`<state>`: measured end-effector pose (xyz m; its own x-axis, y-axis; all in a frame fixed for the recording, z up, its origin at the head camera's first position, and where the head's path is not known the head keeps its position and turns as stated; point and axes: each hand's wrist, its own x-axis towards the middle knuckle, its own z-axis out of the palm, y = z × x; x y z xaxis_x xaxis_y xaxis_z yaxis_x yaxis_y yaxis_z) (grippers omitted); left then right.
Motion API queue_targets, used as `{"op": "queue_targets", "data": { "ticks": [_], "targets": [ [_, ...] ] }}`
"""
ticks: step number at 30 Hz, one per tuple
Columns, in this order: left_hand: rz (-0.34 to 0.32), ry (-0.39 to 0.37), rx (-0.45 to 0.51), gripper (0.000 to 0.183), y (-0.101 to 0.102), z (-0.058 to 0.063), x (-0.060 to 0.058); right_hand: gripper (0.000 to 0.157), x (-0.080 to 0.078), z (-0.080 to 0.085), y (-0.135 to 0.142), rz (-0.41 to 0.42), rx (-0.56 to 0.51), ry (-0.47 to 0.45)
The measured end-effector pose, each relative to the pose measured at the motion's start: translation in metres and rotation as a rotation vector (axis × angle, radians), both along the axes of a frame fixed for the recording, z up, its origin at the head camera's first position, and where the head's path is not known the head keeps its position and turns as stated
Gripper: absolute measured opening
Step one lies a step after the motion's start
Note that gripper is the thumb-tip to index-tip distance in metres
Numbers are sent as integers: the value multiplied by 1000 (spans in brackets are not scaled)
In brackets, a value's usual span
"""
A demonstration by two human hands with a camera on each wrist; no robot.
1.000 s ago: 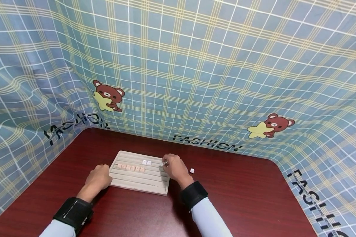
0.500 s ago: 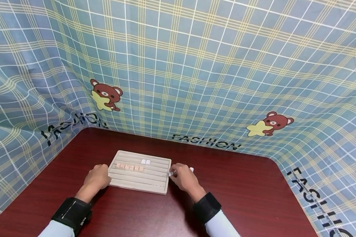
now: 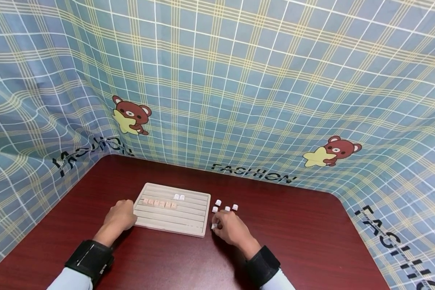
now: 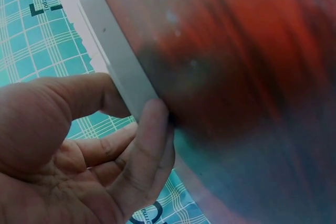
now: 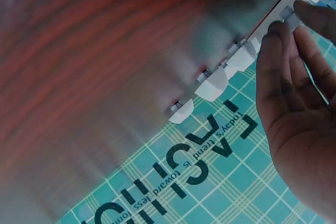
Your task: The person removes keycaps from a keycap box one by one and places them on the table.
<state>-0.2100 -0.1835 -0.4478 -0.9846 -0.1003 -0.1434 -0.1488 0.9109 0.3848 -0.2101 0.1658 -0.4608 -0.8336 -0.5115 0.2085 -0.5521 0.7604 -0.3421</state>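
Head view: right hand (image 3: 233, 228), drawn bodyward, bares four loose white keycaps (image 3: 218, 202) and pinches fifth keycap (image 3: 214, 226), unplaced; left hand (image 3: 121, 214) grips grooved tray (image 3: 163, 220).

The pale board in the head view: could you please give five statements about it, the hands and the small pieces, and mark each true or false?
1. The left hand holds the edge of the pale board. True.
2. The right hand is over the middle of the pale board. False: it is beside the right edge, with a white piece at its fingertips.
3. The peach pieces form one row. True.
4. The peach pieces number three. False: there are six.
5. Every white piece is on the pale board. False: several loose ones lie on the red table.
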Motion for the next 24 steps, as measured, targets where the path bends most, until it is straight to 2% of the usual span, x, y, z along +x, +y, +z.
{"op": "queue_targets", "data": {
  "ticks": [9, 17, 24],
  "targets": [
    [4, 3, -3, 22, 0, -2, 0, 15, 2, -4, 2, 64, 36, 13],
    [3, 8, -11, 23, 0, -1, -1, 14, 3, -3, 1, 29, 72, 18],
    [2, 17, -18, 23, -1, -4, -1, 19, 2, -2, 1, -23, 84, -30]
  ]
}}
